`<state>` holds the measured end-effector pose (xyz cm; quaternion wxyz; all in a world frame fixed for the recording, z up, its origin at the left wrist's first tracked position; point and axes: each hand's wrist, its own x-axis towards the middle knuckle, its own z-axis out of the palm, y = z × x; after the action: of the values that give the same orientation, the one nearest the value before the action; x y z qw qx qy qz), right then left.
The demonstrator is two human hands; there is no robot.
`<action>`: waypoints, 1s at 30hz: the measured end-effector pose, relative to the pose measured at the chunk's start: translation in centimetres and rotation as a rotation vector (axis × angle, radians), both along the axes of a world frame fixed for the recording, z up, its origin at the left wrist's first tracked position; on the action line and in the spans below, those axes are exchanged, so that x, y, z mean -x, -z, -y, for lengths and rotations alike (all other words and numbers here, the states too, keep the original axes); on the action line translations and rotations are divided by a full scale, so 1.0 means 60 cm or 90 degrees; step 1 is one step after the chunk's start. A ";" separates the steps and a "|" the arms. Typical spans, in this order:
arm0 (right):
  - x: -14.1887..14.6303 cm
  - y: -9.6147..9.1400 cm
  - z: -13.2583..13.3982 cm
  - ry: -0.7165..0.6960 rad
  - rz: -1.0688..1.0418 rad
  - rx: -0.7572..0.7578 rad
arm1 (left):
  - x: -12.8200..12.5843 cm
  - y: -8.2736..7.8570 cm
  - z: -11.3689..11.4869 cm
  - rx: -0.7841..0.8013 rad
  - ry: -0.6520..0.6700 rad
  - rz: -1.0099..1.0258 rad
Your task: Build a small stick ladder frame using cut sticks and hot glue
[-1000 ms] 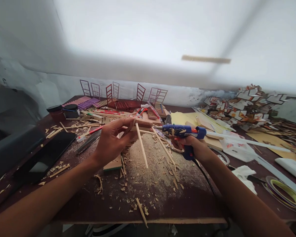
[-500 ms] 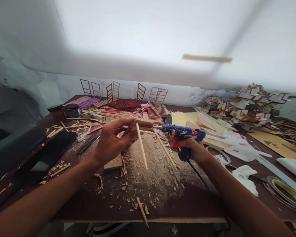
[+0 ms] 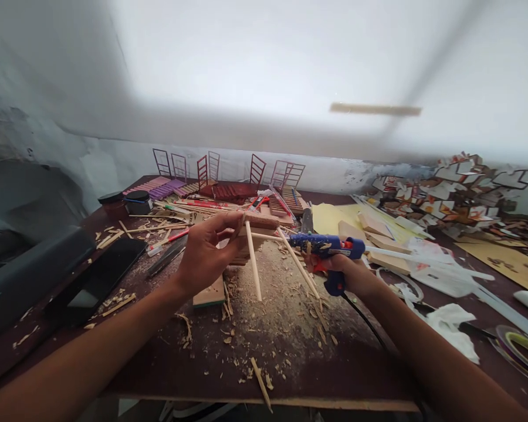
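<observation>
My left hand (image 3: 209, 249) is closed around a small wooden frame (image 3: 263, 220), a brown slab with thin round sticks for legs. One pale leg (image 3: 254, 261) points down toward me, and another leg (image 3: 298, 264) slants down to the right. My right hand (image 3: 349, 272) grips a blue hot glue gun (image 3: 328, 246) by its handle, fingers at the red trigger. The gun's nozzle points left, close to the frame's right side; whether it touches is unclear. A white glue stick (image 3: 389, 255) sticks out of the gun's back.
Wood shavings and sawdust (image 3: 277, 305) cover the dark table (image 3: 158, 363). A black phone (image 3: 97, 281) and two dark jars (image 3: 138, 203) are at left. Small ladder-like frames (image 3: 257, 170) stand at the back. Tape rolls (image 3: 521, 351), crumpled tissue (image 3: 453, 328) and wood blocks (image 3: 391, 255) lie right.
The glue gun has dropped slightly lower relative to the wooden frame, its nozzle moving from the slab's edge down beside the legs. The whole view has shifted a little. Both grips stay the same.
</observation>
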<state>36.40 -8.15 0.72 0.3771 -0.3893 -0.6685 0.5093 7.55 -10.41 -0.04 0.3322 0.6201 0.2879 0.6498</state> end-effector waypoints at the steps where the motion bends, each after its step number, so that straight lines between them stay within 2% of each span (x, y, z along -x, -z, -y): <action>1: -0.001 0.001 -0.001 -0.011 0.006 -0.002 | 0.000 -0.002 0.000 0.001 0.006 0.005; 5: -0.003 -0.001 -0.004 -0.019 0.026 0.005 | 0.003 -0.011 0.003 0.050 0.024 0.034; 8: -0.005 -0.005 -0.009 0.042 0.039 -0.006 | 0.004 -0.013 0.001 0.131 0.047 0.060; 10: -0.005 -0.009 -0.014 0.103 0.063 -0.048 | 0.005 -0.008 -0.004 0.186 0.061 0.081; 11: -0.003 -0.011 -0.017 0.134 0.091 -0.101 | 0.005 -0.004 -0.008 0.213 0.059 0.095; 13: 0.000 -0.015 -0.022 0.177 0.177 -0.266 | 0.007 0.005 -0.016 0.272 0.037 0.128; 15: 0.005 -0.017 -0.026 0.181 0.260 -0.431 | 0.011 0.011 -0.023 0.327 0.012 0.161; 16: 0.007 -0.017 -0.028 0.167 0.290 -0.484 | 0.013 0.013 -0.026 0.354 0.005 0.171; 18: 0.011 -0.015 -0.030 0.119 0.338 -0.528 | 0.016 0.014 -0.030 0.403 -0.008 0.175; 22: 0.018 -0.008 -0.026 0.021 0.451 -0.528 | 0.017 0.017 -0.035 0.448 -0.032 0.136; 26: 0.025 -0.005 -0.013 -0.082 0.557 -0.464 | 0.019 0.031 -0.043 0.421 -0.041 0.041; 30: 0.029 -0.002 -0.007 -0.165 0.590 -0.425 | 0.027 0.045 -0.053 0.337 -0.062 -0.102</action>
<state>34.69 -7.70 0.87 0.0820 -0.3465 -0.9302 0.0897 5.90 -7.24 -2.77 0.4273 0.5465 0.5023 0.5161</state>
